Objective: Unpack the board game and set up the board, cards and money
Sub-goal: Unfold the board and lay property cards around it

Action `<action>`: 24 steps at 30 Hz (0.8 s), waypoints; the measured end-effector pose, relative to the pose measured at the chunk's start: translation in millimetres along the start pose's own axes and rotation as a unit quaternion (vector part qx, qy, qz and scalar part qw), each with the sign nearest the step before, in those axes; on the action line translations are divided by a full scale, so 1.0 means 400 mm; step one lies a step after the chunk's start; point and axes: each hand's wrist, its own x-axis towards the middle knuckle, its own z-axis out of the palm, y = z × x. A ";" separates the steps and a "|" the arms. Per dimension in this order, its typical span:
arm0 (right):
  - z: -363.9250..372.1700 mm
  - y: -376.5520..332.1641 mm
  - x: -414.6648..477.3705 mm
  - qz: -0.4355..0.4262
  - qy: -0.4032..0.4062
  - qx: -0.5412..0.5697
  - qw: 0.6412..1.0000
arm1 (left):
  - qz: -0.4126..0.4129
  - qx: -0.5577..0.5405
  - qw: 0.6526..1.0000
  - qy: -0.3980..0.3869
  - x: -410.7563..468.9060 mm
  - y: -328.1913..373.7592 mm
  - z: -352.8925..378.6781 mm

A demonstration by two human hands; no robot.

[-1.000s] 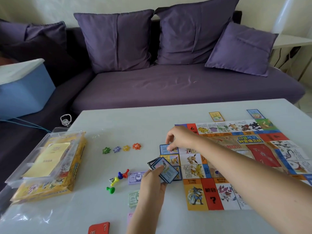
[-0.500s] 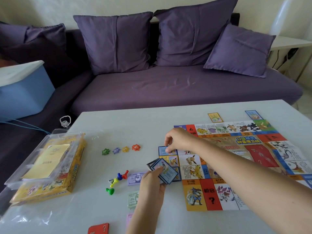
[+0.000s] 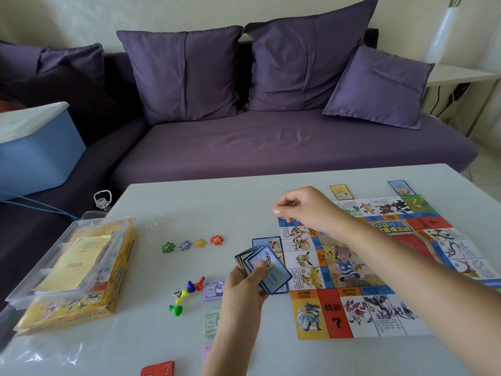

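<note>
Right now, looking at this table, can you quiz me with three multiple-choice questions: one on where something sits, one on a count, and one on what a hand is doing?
1. Where do the star tokens lie?
A) on the sofa
B) inside the yellow box
C) on the table, left of the board

2. How many star tokens form the row?
A) two
B) four
C) six

3. What is the left hand doing?
A) gripping a fan of cards
B) lying flat on the table
C) holding the die

Answers:
1 C: they lie in a row on the white tabletop, apart from the board's left edge.
2 B: one green, one purple, one yellow and one orange.
3 A: it curls round the fanned cards beside the board.
</note>
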 end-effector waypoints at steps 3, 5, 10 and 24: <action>-0.025 -0.005 -0.069 0.031 -0.047 0.063 0.996 | 0.041 0.055 0.997 -0.030 -0.007 -0.005 0.000; -0.034 -0.009 -0.111 0.035 -0.076 0.081 0.993 | 0.054 0.081 0.994 -0.051 -0.016 -0.010 0.001; -0.032 -0.013 -0.182 0.032 -0.111 0.060 0.991 | 0.066 0.120 0.987 -0.086 -0.047 -0.017 0.019; -0.087 0.033 -0.227 0.060 -0.052 0.090 0.993 | -0.048 0.069 0.991 -0.102 -0.088 -0.044 0.039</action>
